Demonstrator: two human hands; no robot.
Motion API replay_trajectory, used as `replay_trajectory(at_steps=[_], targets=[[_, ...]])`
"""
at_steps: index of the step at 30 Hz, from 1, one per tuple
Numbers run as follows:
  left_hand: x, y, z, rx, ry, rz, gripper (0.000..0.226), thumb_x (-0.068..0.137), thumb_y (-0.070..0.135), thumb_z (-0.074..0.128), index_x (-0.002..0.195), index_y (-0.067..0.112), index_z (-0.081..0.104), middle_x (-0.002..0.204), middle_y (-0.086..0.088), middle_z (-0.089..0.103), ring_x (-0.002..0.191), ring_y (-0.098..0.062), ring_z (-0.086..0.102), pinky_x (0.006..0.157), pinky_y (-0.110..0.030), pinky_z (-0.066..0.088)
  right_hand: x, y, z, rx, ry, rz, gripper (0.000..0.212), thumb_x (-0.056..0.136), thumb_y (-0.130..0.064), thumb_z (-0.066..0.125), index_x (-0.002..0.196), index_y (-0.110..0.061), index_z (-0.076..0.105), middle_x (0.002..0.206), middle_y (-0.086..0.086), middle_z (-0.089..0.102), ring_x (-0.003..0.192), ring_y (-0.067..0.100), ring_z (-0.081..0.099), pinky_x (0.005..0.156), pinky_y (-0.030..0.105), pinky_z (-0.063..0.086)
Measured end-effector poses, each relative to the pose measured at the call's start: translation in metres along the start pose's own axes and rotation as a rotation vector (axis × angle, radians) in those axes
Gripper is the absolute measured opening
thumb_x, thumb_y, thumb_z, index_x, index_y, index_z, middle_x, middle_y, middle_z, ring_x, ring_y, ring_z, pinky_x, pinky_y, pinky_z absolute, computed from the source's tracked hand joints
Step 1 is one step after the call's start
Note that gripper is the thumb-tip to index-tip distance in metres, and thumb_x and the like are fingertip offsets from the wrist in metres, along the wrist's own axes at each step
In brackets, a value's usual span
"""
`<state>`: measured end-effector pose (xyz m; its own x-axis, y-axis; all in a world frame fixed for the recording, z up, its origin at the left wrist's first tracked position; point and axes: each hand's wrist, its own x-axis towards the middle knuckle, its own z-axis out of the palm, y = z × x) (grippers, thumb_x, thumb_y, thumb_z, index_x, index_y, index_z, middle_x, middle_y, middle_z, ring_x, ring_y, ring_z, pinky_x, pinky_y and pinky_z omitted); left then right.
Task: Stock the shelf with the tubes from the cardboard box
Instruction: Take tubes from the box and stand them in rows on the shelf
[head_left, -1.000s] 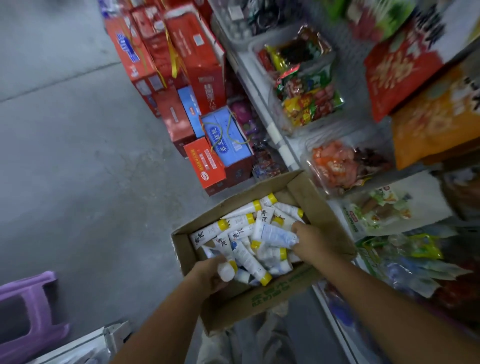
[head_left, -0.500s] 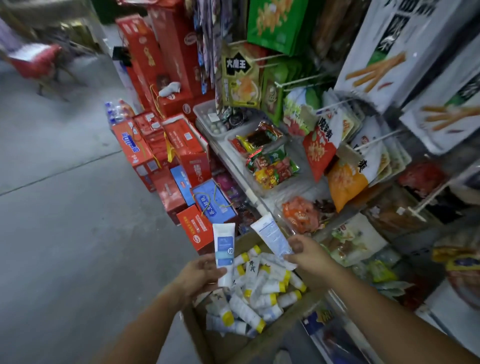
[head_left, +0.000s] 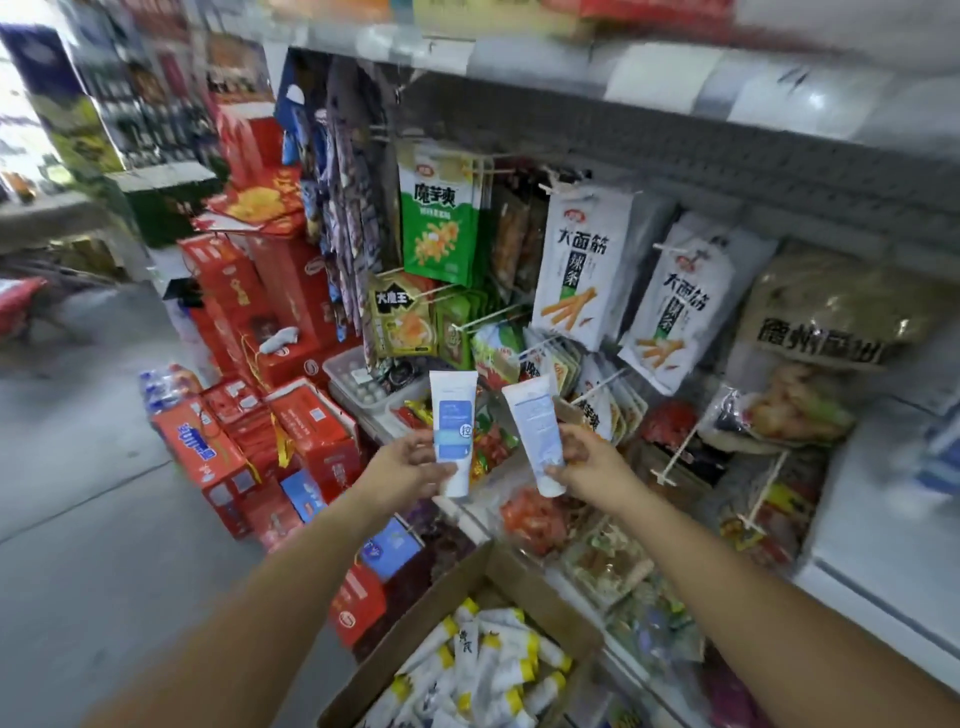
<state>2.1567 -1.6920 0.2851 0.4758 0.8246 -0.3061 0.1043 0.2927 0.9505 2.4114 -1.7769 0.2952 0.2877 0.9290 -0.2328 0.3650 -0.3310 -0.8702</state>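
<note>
We take the cardboard box (head_left: 545, 592) at the bottom of the view as our marker. It stands open, and a heap of white tubes with yellow caps (head_left: 483, 665) lies jumbled inside it.

Far to the left of the box runs the grey floor (head_left: 78, 519). Up and to the left of the box, a pack of water bottles (head_left: 166, 384) sits on that floor beside a tall stack of red gift cartons (head_left: 291, 322).

Above the box and a little left of its middle, our left hand (head_left: 410, 467) pinches a white tube with a blue label (head_left: 453, 426) between thumb and fingers. It is held low on the body near the cap. This tube stands nearly upright, with its cap down and its flat crimped end up.

Just to the right, also above the box, our right hand (head_left: 592, 462) curls around the lower half of a second white tube (head_left: 535, 431) with pale print. That one also has its cap down, but its top leans to the left. The two tubes are close together and do not touch, and both are well clear of the heap below.

Higher above the box, behind the two tubes, snack packets hang on pegs, among them a green bag (head_left: 439, 228) and two white bags (head_left: 582, 265). The shelf (head_left: 675, 78) runs across the very top, far above the box and blurred. To the upper right of the box hangs a large brownish packet (head_left: 831, 312).
</note>
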Motion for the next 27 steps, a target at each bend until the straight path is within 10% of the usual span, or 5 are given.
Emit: replay_trajectory(at_steps=[5,13,21,27], targets=[[-0.002,0.060,0.034,0.085,-0.088,0.123,0.040,0.086,0.000,0.071,0.122,0.011,0.060,0.109,-0.007,0.074,0.100,-0.025,0.071,0.080,-0.037,0.060,-0.027,-0.033,-0.048,0.070,0.095,-0.055,0.050,0.083,-0.019,0.076,0.125,-0.027,0.051,0.110,0.004,0.066,0.103,0.024,0.065,0.087,0.051,0.056],[-0.023,0.099,0.130,0.088,-0.168,0.257,0.040,0.081,0.001,0.075,0.116,0.018,0.067,0.111,-0.009,0.074,0.105,-0.031,0.070,0.097,-0.055,0.052,-0.095,-0.031,-0.133,0.036,0.261,-0.139,0.050,0.087,-0.015,0.073,0.128,-0.025,0.047,0.105,-0.003,0.065,0.091,0.009,0.063,0.070,0.025,0.051],[-0.054,0.107,0.227,0.122,-0.302,0.315,0.037,0.084,-0.001,0.073,0.114,0.020,0.067,0.107,-0.007,0.075,0.101,-0.025,0.071,0.087,-0.041,0.058,-0.170,0.000,-0.202,0.115,0.423,-0.107,0.060,0.081,-0.016,0.078,0.133,-0.021,0.048,0.121,0.004,0.062,0.112,0.023,0.060,0.094,0.049,0.053],[-0.075,0.103,0.300,0.153,-0.405,0.320,0.042,0.083,-0.001,0.074,0.119,0.017,0.064,0.107,-0.009,0.074,0.100,-0.025,0.071,0.085,-0.038,0.059,-0.240,0.028,-0.247,0.211,0.518,-0.077,0.045,0.087,-0.008,0.072,0.123,-0.021,0.050,0.103,0.003,0.058,0.098,0.024,0.062,0.080,0.039,0.058]])
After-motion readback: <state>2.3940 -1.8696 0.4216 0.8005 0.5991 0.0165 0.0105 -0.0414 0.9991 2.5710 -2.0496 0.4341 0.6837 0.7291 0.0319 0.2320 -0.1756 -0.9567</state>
